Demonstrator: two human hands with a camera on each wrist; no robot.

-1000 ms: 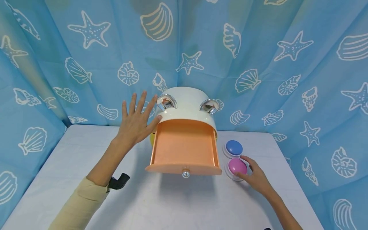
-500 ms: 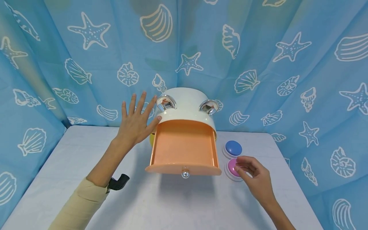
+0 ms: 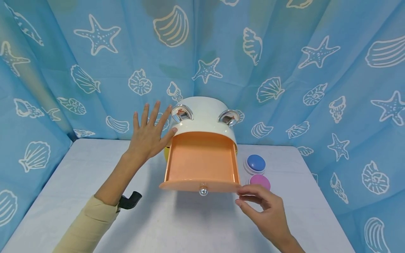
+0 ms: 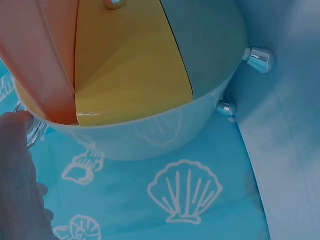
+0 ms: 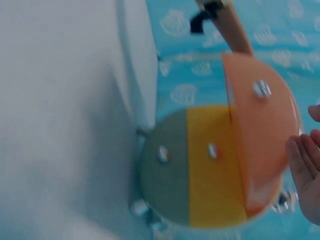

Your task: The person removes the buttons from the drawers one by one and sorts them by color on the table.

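Note:
A white rounded drawer box (image 3: 205,112) with silver ring-shaped ears stands in the middle of the head view. Its orange top drawer (image 3: 202,161) is pulled out and has nothing inside; a silver knob (image 3: 203,192) sits on its front. My left hand (image 3: 147,138) is spread flat beside the box, its thumb touching the left side. At the drawer's front right corner is my right hand (image 3: 270,212), fingers loosely bent with a gap to the thumb, holding nothing. In the left wrist view, a yellow drawer (image 4: 130,65) and a green drawer (image 4: 207,45) are closed.
Right of the box lie two round push-button-like things with white bases, one blue (image 3: 256,162) and one pink (image 3: 260,181), the pink one partly behind my right hand. A white cloth covers the table (image 3: 177,225). Behind hangs a blue curtain (image 3: 221,42) with seashell prints.
My right hand has left the pink round thing and moved left and nearer to the orange drawer's front right corner. My left hand has stayed at the box.

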